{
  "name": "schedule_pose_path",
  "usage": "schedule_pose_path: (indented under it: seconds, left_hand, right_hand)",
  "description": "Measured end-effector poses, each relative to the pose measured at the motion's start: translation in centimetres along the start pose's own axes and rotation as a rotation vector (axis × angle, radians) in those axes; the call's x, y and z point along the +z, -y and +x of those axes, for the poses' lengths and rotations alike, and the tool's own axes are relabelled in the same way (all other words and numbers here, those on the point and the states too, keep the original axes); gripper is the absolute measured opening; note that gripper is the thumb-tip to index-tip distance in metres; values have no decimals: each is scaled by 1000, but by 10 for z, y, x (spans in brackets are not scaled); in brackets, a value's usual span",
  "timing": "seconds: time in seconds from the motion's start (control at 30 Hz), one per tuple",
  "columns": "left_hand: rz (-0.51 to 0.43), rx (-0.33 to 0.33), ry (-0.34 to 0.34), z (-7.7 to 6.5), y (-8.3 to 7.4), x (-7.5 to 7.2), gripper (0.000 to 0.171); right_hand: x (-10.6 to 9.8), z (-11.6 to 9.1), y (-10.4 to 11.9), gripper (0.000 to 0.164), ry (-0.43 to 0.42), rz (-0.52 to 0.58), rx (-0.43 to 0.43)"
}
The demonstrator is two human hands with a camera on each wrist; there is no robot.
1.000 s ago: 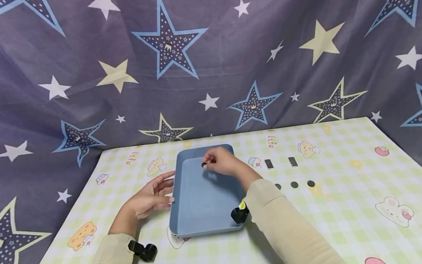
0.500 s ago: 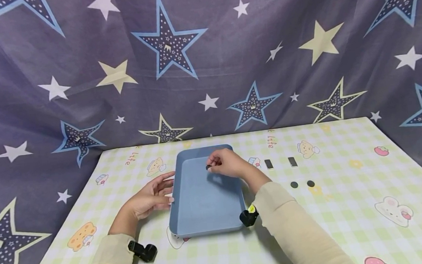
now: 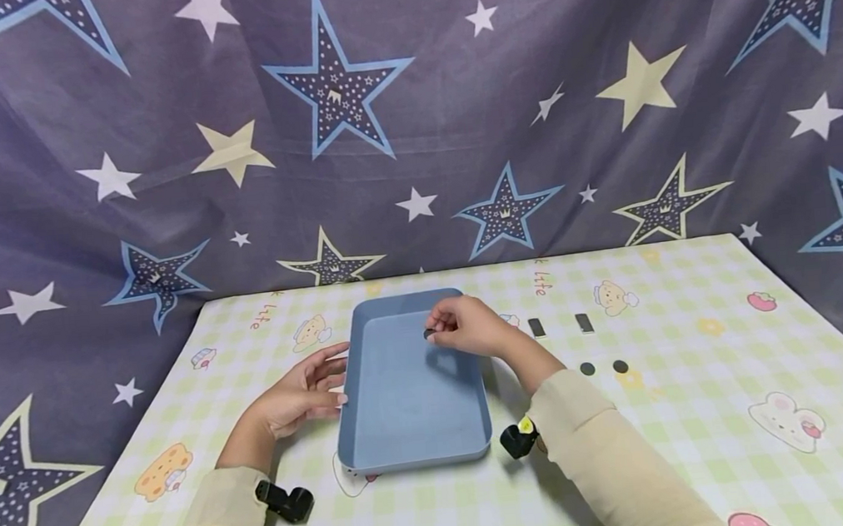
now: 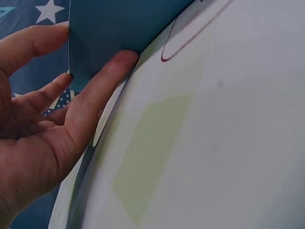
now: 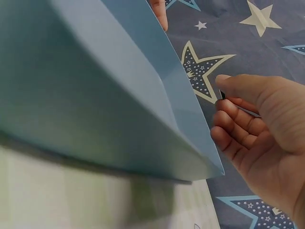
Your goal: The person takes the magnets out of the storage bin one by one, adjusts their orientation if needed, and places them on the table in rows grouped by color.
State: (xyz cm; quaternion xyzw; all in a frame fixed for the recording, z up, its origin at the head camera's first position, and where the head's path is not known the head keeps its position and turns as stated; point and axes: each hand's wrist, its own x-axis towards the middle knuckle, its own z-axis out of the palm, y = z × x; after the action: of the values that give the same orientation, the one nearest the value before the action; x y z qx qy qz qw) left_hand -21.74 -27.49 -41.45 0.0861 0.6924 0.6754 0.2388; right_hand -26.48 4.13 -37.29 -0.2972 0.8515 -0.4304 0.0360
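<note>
My right hand (image 3: pixel 468 326) pinches a small dark disc (image 3: pixel 429 333) between thumb and fingertips, above the far right part of a blue rectangular tray (image 3: pixel 411 406). In the right wrist view only a thin dark edge of the disc (image 5: pixel 222 94) shows at the thumb tip. My left hand (image 3: pixel 301 395) rests at the tray's left side, its thumb and fingertips touching the outer wall. Seen from the left wrist, the thumb of the left hand (image 4: pixel 52 129) lies low along the tray wall (image 4: pixel 105 33), the fingers loosely extended.
Right of the tray lie two black discs (image 3: pixel 587 369) on the checked tablecloth (image 3: pixel 678 441). Behind them are two small dark rectangular blocks (image 3: pixel 537 327). A star-patterned curtain (image 3: pixel 410 130) hangs along the table's back edge. Wrist cameras (image 3: pixel 520 438) sit on both sleeves.
My right hand has drifted right and slightly nearer over the tray, still pinching the disc. Its sleeve now hides a third disc seen on the table earlier. The left hand and tray stay put.
</note>
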Motion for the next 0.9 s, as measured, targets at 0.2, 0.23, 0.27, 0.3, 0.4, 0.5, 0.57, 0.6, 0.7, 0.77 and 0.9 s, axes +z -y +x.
schedule_pose_path:
  seconds: [0.2, 0.23, 0.27, 0.3, 0.4, 0.5, 0.57, 0.6, 0.7, 0.77, 0.9]
  left_hand:
    - [3, -1, 0, 0, -1, 0, 91]
    - [3, -2, 0, 0, -1, 0, 90]
    - [4, -2, -1, 0, -1, 1, 90]
    - [4, -3, -1, 0, -1, 1, 90]
    - [5, -4, -1, -1, -1, 1, 90]
    - [4, -4, 0, -1, -1, 1, 89]
    - [3, -2, 0, -1, -1, 1, 89]
    - [3, -1, 1, -1, -1, 1, 89]
    - [1, 3, 5, -1, -1, 1, 89]
    - [0, 4, 8, -1, -1, 1, 88]
    - [0, 5, 9, -1, -1, 1, 89]
  right_hand:
    - [-4, -8, -4, 8, -24, 5, -47]
    - [-5, -9, -4, 8, -27, 10, -53]
    - [-6, -10, -5, 8, -29, 13, -57]
    - [-6, -11, -5, 8, -30, 15, -61]
    - [-9, -15, -6, 8, -37, 20, -71]
    - [-12, -18, -7, 9, -41, 23, -78]
    - [-14, -21, -8, 9, -43, 18, -81]
    - [-15, -22, -8, 9, -45, 15, -80]
    - [-18, -25, -9, 10, -49, 8, -85]
    - [-19, -27, -10, 10, -49, 1, -85]
    - [-21, -30, -10, 10, -36, -20, -84]
